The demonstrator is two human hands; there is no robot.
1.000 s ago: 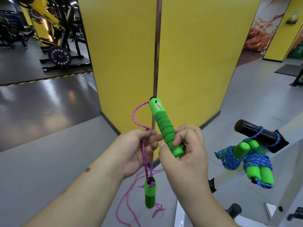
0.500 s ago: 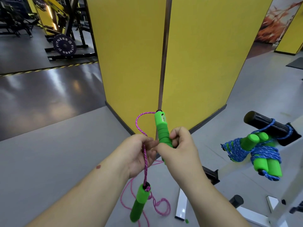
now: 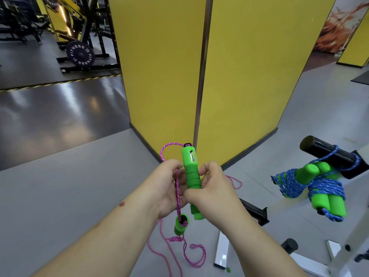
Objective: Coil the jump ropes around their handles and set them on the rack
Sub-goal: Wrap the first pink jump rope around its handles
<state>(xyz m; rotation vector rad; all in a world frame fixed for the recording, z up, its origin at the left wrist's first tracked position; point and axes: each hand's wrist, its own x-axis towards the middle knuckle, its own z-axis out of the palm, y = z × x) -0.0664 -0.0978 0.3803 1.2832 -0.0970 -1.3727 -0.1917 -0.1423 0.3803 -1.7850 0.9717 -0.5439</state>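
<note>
My right hand grips a green jump rope handle that stands upright in front of me. The pink rope loops out of the handle's top and runs down through my left hand, which pinches it. Below my left hand hangs the second green handle on that rope. The rest of the pink rope lies loose on the floor. At the right, a blue rope coiled around its green handles hangs from a black peg of the rack.
A yellow pillar stands straight ahead. The white rack frame with further black pegs reaches along the floor at lower right. Weight machines and a plate stand far left. Grey floor lies around me.
The upright handle has slid down through my right hand, so its lower end now shows below my fist. The hanging handle has swung from tilted to nearly straight down.
</note>
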